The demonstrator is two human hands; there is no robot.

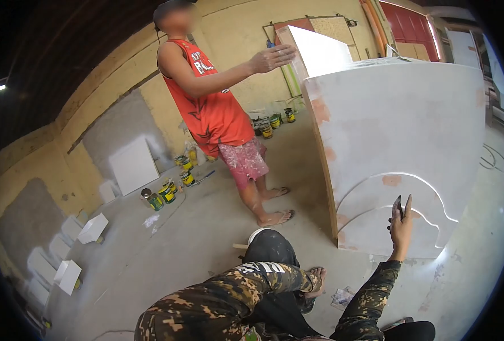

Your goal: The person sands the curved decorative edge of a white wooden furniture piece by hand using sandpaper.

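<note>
White arched panel stands upright on the floor, right hand up against its lower curve, fingers pinching a small dark scrap, left hand down by the knee, can't tell its grip.

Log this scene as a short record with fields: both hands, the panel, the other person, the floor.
right: right hand raised against the white panel, a dark piece between its fingers
left: not in view
panel: upright on the floor, arched moulding low down, pinkish patches
other person: person in a red vest stands left of the panel, one hand out toward a white board behind it
floor: paint cans by the wall, white boxes at left
</note>
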